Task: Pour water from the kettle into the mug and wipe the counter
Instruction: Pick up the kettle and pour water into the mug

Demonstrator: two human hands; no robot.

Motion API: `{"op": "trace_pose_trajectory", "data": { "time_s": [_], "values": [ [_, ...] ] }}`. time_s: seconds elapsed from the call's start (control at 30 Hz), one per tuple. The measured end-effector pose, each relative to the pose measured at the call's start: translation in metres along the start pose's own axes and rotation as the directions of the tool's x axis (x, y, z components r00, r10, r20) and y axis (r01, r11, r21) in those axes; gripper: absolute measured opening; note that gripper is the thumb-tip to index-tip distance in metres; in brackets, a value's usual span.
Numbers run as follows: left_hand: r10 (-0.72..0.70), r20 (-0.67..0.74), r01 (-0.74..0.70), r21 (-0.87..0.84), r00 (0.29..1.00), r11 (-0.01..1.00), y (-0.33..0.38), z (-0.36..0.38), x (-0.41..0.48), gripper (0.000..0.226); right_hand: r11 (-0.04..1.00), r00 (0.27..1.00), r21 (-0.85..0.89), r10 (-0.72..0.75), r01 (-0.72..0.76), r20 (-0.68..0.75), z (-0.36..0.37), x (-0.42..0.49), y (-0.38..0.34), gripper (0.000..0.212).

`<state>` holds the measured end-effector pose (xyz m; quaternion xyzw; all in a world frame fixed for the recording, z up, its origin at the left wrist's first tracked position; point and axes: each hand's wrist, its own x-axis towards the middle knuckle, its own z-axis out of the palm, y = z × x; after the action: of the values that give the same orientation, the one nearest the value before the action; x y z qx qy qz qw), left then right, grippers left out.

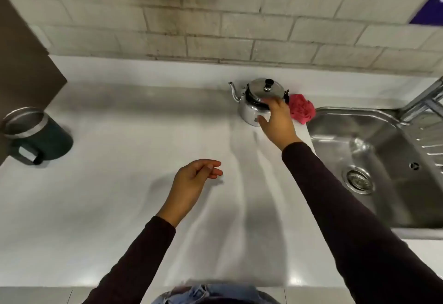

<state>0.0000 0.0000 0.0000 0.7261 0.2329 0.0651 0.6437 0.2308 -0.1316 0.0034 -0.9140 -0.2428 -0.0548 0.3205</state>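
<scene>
A shiny steel kettle [251,102] with a black lid knob stands near the back of the white counter [143,160], spout pointing left. My right hand [278,124] reaches over its near side, fingers at the folded-down handle; a firm grip cannot be told. A pink cloth [302,110] lies crumpled just right of the kettle. A dark green mug [36,136] with a steel rim stands at the far left. My left hand [194,179] hovers over the counter's middle, fingers loosely curled, holding nothing.
A steel sink [374,167] with a drain and tap [424,102] fills the right side. A brown cabinet panel [21,64] overhangs the far left. Grey tiles form the back wall.
</scene>
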Motion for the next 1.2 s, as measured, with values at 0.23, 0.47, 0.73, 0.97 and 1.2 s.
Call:
{"op": "trace_pose_trajectory", "data": {
  "time_s": [0.23,0.47,0.73,0.97,1.2],
  "values": [
    [0.009,-0.035,-0.011,-0.05,0.999,0.999,0.005,-0.02,0.033,0.03,0.937,0.954,-0.345,0.058,0.05,0.295,-0.003,0.056,-0.006,0.034],
    [0.043,-0.137,-0.057,-0.101,0.99,0.993,0.012,-0.016,0.044,0.028,0.898,0.851,-0.386,0.026,0.211,0.525,-0.026,0.087,0.009,0.028],
    [0.04,-0.216,-0.056,-0.069,0.975,0.996,0.013,-0.021,0.039,0.026,0.999,0.966,-0.049,0.0,0.013,0.259,-0.032,0.132,-0.001,0.023],
    [0.097,-0.321,-0.128,-0.075,0.942,0.989,0.024,-0.053,0.036,0.028,0.982,0.988,0.163,-0.115,0.097,0.102,-0.042,0.107,-0.059,0.022],
    [0.123,-0.414,-0.18,-0.1,0.902,0.979,0.021,-0.112,0.013,0.028,0.934,0.946,0.261,-0.289,0.245,0.147,-0.04,0.062,-0.156,0.014]
  ]
}}
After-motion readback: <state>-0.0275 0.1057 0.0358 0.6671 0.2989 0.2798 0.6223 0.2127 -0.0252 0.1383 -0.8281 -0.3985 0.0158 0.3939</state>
